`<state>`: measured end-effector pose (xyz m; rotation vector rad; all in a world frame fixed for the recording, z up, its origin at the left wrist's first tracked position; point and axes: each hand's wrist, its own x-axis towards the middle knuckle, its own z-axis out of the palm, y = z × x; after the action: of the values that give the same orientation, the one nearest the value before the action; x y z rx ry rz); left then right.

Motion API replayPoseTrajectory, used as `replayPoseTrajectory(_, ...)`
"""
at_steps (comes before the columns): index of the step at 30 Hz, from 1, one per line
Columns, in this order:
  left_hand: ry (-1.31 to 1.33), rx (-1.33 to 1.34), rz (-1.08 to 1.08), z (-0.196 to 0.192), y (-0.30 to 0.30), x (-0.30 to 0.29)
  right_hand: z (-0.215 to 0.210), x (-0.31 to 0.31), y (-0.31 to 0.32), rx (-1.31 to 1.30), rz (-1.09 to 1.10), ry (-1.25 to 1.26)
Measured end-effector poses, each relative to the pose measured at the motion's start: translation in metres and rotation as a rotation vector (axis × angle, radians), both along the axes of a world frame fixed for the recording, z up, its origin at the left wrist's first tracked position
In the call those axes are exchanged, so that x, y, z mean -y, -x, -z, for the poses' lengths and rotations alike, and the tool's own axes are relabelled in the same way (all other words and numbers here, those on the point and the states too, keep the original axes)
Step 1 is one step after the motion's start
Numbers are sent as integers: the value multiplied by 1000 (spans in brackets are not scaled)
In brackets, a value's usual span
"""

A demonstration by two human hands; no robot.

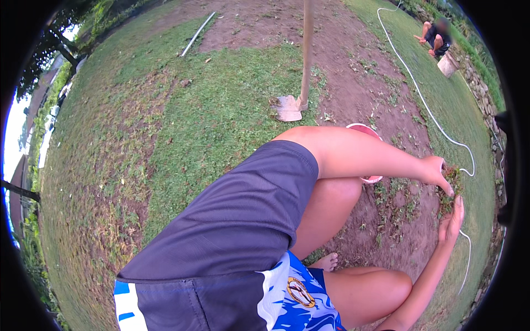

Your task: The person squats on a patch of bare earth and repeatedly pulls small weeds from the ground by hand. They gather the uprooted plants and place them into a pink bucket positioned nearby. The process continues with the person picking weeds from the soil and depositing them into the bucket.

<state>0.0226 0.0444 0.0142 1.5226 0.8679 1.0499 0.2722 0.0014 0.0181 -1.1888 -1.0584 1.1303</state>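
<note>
The left forearm passes over the left knee (345,193), extending the reach to the far edge of the bare soil (411,254). There, a clump of greenery (455,182) sits between both hands. The left hand (437,171) curls around it, thumb down against it; the right hand (451,222) meets it from the opposite side, fingers straight and together. This two-sided hold appears suited to loose stems that would otherwise scatter. A red basin (365,130) with a white rim rests on the soil, partly hidden behind the left forearm, within easy reach. At the turf's edge a hoe (289,108) stands blade down, handle upright; what supports it cannot be determined. A white hose (472,163) lies along the grass beyond the soil. Farthest off, a co-worker (436,43) sits low beside a pale bucket (448,66).
</note>
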Motion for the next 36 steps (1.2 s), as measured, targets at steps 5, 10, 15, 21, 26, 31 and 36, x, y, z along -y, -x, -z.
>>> replayPoseTrajectory(5, -81, 56, 85, 7, 2, -5, 0, 7, 17, -88, -172, -26)
replayPoseTrajectory(10, -132, 163, 202, 5, 9, -7, -11, 13, 13, -147, -258, 0)
replayPoseTrajectory(15, -361, -95, 236, 5, 17, -9, 1, 8, -12, -12, -198, 15)
replayPoseTrajectory(21, -323, -35, 276, 7, 16, -10, 15, 5, -33, -72, -282, 66)
replayPoseTrajectory(26, -145, 190, 371, 3, 18, -4, 13, 9, -33, -212, -353, -10)
replayPoseTrajectory(31, -141, 273, 315, 3, 10, -1, 11, 8, -32, -163, -347, -37)
replayPoseTrajectory(36, -232, 152, 101, 7, 4, -1, 11, 4, -28, -75, -333, -13)
